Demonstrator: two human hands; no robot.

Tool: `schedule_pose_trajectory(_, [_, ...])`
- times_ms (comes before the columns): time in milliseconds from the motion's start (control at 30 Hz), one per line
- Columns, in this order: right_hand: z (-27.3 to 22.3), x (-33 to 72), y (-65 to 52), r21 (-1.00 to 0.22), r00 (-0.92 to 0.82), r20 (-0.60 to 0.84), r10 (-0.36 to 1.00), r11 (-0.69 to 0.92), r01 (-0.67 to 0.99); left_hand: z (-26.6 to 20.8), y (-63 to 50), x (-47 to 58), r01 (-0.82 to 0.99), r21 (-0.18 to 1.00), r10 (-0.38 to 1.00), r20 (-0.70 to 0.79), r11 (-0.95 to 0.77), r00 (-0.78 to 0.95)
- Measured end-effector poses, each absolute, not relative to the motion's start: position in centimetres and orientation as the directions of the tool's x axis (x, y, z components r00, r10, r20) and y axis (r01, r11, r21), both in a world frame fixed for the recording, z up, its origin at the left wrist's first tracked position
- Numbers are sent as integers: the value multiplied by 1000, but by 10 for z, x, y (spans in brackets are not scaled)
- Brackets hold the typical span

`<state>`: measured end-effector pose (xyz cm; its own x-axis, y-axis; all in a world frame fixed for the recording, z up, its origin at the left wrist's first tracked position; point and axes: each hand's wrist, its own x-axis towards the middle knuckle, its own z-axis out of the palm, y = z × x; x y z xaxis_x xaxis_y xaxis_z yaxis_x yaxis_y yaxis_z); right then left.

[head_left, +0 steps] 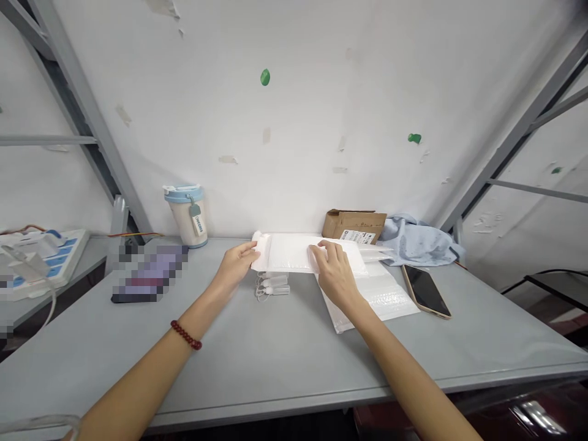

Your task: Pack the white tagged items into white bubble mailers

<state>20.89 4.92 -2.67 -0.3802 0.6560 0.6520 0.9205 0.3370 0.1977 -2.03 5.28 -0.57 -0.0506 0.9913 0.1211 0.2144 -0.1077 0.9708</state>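
White bubble mailer (294,252) is held at both ends: the left hand (235,263) pinches its folded left edge, and the right hand (334,269) presses flat on top. It lies on the grey table (275,355), above small clear bottles (272,286), with another mailer (381,297) and a phone (426,290) to the right.

A: Free room? Front half of the bench (275,361) is bare, both forearms cross it with nothing under them.

B: Left side?

A: Dark flat item (149,275), blurred, near the left edge; cup (187,215) behind it at the wall. Open lane between those and the left hand (236,262).

B: Middle?

A: White mailer (294,252) spans between the hands, small clear bottles (272,286) just below it.

B: Right?

A: Crowded. Second mailer (381,300), phone (426,290) just beside it, cardboard box (353,225) and blue cloth (416,242) against the wall. Right corner beyond the phone is open.
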Motion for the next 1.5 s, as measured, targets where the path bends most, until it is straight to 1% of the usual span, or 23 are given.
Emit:
schedule_pose_trajectory(100, [-26,207,47,201,-392,634,667,347,916,-2,49,-20,-18,1000,999,9,-8,38])
schedule_pose_trajectory(200, [-24,205,42,187,-433,564,703,402,896,-2,45,-16,-73,997,996,10,-4,85])
schedule_pose_trajectory(267, [-21,205,37,154,-484,479,732,473,867,-4,42,-11,-56,998,988,-15,24,157])
schedule_pose_trajectory(367, [-17,204,30,30,-539,299,787,557,830,-8,36,-2,71,990,937,-138,121,321])
schedule_pose_trajectory(433, [-16,204,28,-74,-554,154,818,569,819,-11,33,3,150,973,879,-225,177,421])
schedule_pose_trajectory(500, [-16,204,27,-161,-566,29,824,563,811,-13,31,5,179,960,832,-276,215,481])
schedule_pose_trajectory(533, [-17,204,27,-193,-571,-12,821,559,807,-13,31,6,185,956,820,-290,227,494])
schedule_pose_trajectory(600, [-17,205,28,-229,-578,-42,815,555,800,-14,30,6,209,948,807,-315,241,499])
schedule_pose_trajectory(867, [-11,207,27,-229,-567,7,824,553,801,-16,29,6,248,933,810,-351,261,469])
schedule_pose_trajectory(1067, [-11,206,27,-198,-609,151,779,627,753,-19,29,7,236,942,832,-323,237,451])
schedule_pose_trajectory(1200, [-12,204,28,-183,-587,230,777,626,758,-17,31,7,295,930,845,-330,217,420])
schedule_pose_trajectory(1367, [-13,206,32,-183,-476,346,808,556,811,-7,39,-8,330,926,898,-295,183,328])
schedule_pose_trajectory(1500, [-12,208,37,-193,-403,430,808,518,834,2,49,-30,318,931,959,-238,181,152])
